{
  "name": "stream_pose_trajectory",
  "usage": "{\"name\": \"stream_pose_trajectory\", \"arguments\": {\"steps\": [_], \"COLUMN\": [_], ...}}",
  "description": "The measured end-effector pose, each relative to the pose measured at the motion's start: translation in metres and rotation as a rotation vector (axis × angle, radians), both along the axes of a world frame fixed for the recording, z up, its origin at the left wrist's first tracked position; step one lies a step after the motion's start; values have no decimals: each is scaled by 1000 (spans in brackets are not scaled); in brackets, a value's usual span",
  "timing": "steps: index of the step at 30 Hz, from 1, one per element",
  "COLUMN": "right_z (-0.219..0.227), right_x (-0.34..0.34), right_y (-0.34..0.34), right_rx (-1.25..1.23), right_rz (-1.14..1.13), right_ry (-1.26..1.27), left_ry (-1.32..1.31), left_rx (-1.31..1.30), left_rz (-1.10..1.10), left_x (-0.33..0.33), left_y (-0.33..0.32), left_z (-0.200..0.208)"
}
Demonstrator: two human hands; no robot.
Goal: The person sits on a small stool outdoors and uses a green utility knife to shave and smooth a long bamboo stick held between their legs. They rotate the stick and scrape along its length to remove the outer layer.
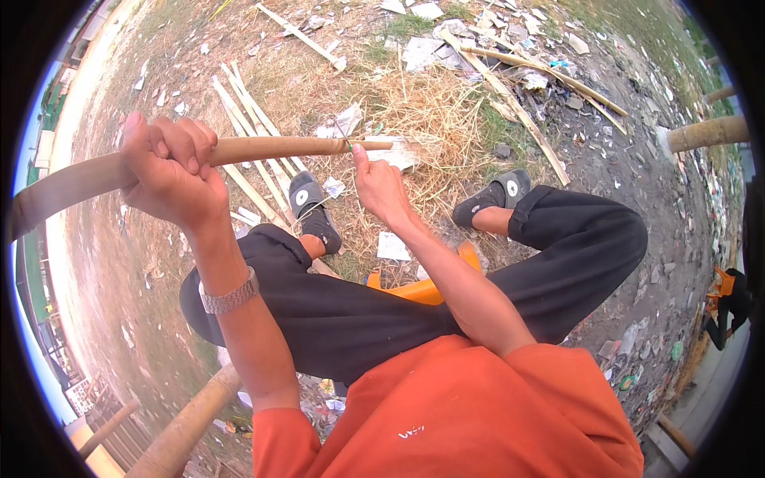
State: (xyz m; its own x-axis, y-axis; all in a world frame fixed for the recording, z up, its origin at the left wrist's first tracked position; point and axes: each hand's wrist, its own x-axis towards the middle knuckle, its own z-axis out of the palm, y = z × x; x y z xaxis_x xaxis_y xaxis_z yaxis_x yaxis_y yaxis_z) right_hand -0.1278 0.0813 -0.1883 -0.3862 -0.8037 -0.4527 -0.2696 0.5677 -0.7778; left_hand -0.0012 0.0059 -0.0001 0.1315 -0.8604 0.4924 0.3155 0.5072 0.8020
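Note:
A long bamboo pole (pixel 275 149) stretches from the left rim toward the middle of the view, thinning toward its right end. My left hand (pixel 171 163) is wrapped round the pole, with a metal watch on that wrist. Close to the thin end, a thin tie (pixel 347 142) with a bit of green and fine loose strands goes round the pole. My right hand (pixel 381 186) is closed just below it, thumb pressed up to the tie. The curled fingers hide part of what they hold.
I sit with knees apart on an orange seat (pixel 421 291). Split bamboo strips (pixel 259 131) lie beyond my left foot, and more poles (pixel 550 73) lie at the far right. Dry straw (pixel 434 119) and litter cover the ground. Thick bamboo posts (pixel 191 422) stand lower left.

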Motion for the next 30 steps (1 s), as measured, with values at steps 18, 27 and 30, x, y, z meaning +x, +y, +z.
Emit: {"name": "stream_pose_trajectory", "arguments": {"steps": [18,27,30], "right_z": [-25,-51,-68], "right_x": [-5,-9,-21], "right_y": [0,8,6], "right_rx": [-16,21,28], "right_rz": [-65,-108,-104], "right_ry": [65,104,143], "left_ry": [-32,-7,-23], "left_rx": [-46,-58,-68], "left_rz": [-142,-209,-184], "left_x": [-6,-5,1], "left_y": [2,-1,-5], "left_z": [-1,-2,-3]}}
